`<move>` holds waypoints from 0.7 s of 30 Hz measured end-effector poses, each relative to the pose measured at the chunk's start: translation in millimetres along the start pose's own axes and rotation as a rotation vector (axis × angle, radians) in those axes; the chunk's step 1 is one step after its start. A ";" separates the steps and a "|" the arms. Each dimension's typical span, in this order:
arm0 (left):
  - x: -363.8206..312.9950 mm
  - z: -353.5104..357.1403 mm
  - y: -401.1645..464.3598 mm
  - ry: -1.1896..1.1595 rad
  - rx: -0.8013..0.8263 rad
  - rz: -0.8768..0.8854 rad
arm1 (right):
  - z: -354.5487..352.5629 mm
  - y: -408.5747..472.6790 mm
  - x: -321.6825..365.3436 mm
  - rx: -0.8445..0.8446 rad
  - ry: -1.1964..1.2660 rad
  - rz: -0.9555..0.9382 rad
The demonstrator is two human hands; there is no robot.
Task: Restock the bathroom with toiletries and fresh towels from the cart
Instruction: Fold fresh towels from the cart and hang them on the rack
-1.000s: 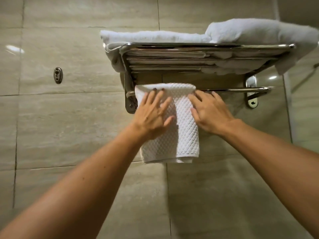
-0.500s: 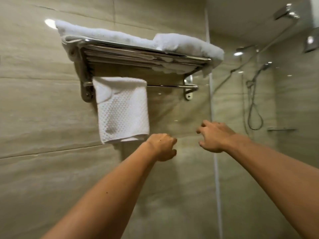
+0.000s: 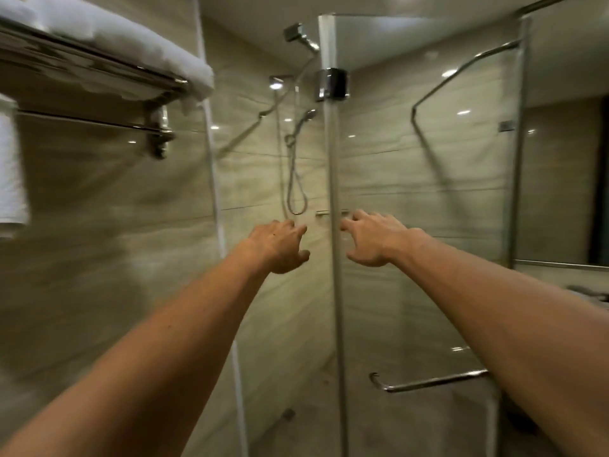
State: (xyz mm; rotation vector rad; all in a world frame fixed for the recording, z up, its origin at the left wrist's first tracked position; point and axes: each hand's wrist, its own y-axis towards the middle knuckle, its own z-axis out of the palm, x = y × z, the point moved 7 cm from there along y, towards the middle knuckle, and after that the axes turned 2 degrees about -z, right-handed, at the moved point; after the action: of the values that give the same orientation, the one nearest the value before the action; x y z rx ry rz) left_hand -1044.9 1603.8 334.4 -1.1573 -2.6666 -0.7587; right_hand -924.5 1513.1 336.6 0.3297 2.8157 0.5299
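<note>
White towels (image 3: 138, 47) top one rack (image 3: 99, 65); two hands (image 3: 280, 245) (image 3: 375, 239) hover, fingers loose, holding nothing.

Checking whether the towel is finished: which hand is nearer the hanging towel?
Left. The left hand is out in mid-air, well right of the hanging towel at the frame's left edge; the right hand is farther right still, past the glass edge.
</note>
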 end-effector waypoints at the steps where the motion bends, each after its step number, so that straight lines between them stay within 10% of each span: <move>1: -27.8 -1.1 7.1 -0.019 0.002 0.031 | 3.8 -15.6 -26.1 0.020 -0.003 0.034; 21: -493.2 -11.7 128.1 -0.322 -0.019 0.623 | 93.8 -261.7 -411.0 0.291 -0.036 0.650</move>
State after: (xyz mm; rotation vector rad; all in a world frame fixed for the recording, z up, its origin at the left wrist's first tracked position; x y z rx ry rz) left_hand -611.3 1353.3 239.5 -2.1120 -2.2740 -0.5137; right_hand -555.6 1196.4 237.4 1.3168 2.7041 0.2167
